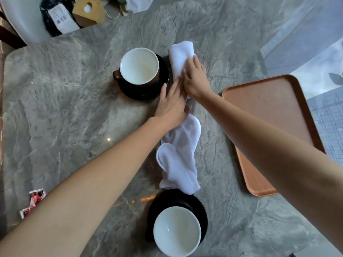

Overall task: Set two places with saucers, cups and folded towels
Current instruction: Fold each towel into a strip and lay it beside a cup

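Both hands lie flat, fingers spread: the right hand [194,78] presses the folded towel [180,56] beside the far cup [139,66]; the left hand [171,105] rests beside it. A label [60,18] at the table's [65,89] far edge bears print too small to read.

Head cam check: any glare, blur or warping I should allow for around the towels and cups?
Head view: wide-angle warping bends the table edges and stretches the forearms; small light glints sit beside the near saucer; the hands on the far towel are slightly soft; cups look sharp, lighting even and dim.

No legible txt anywhere.
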`<state>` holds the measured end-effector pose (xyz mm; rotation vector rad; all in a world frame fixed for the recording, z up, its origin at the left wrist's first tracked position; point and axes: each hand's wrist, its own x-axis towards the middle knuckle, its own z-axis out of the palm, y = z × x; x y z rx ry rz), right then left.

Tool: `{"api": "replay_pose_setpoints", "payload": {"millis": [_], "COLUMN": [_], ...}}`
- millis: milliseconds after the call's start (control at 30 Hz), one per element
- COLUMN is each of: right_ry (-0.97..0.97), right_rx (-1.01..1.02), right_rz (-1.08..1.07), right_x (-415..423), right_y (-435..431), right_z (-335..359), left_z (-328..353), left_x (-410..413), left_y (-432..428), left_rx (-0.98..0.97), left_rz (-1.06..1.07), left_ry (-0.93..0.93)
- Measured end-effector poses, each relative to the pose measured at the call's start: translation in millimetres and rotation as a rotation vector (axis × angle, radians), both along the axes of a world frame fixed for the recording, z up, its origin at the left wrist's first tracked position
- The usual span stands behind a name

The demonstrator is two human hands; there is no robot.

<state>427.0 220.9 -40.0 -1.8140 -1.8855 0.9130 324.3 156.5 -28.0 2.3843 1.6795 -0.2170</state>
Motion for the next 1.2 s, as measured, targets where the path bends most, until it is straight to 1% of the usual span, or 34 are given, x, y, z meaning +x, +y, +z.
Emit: {"api": "replay_pose_setpoints", "payload": {"millis": [200,433,533,600,667,733,767,833,900,967,1000,1100,1200], "right_ry": [0.141,0.114,0.099,0.092,0.139,0.25,0.299,0.319,0.283,0.212,0.161,0.058,-0.069], "right_rx": [0.004,-0.009,-0.03,0.031,0.177,0.285,0.282,0.18,0.026,-0.084,-0.105,-0.117,-0.111], "right_rz": [-0.005,0.059,0.04,-0.003,-0.059,-0.092,-0.074,0.043,0.192,0.315,0.357,0.419,0.508], "right_x": [-9,-5,-3,-2,-2,-3,-3,-2,-3,-7,-10,-19,-25], "right_y": [2,5,1,-9,-29,-61,-79,-117,-151,-174,-181,-189,-190], "right_z": [1,-3,2,8,18,28,32,35,32,29,28,30,37], "left_z": [-2,-2,1,5,14,24,27,28,21,16,15,12,11], "left_x": [-4,-2,-6,-11,-19,-30,-36,-47,-54,-57,-57,-58,-64], "left_y": [-13,-13,-24,-35,-52,-76,-90,-118,-141,-155,-158,-163,-169], "left_rx": [-0.065,-0.097,-0.111,-0.074,-0.017,-0.008,-0.035,-0.158,-0.322,-0.415,-0.427,-0.42,-0.377], "left_rz": [-0.013,0.008,0.016,0.051,0.177,0.391,0.486,0.614,0.7,0.74,0.752,0.792,0.809], "left_ry": [-0.032,-0.061,-0.07,-0.105,-0.231,-0.38,-0.422,-0.488,-0.581,-0.621,-0.65,-0.827,-0.908]}}
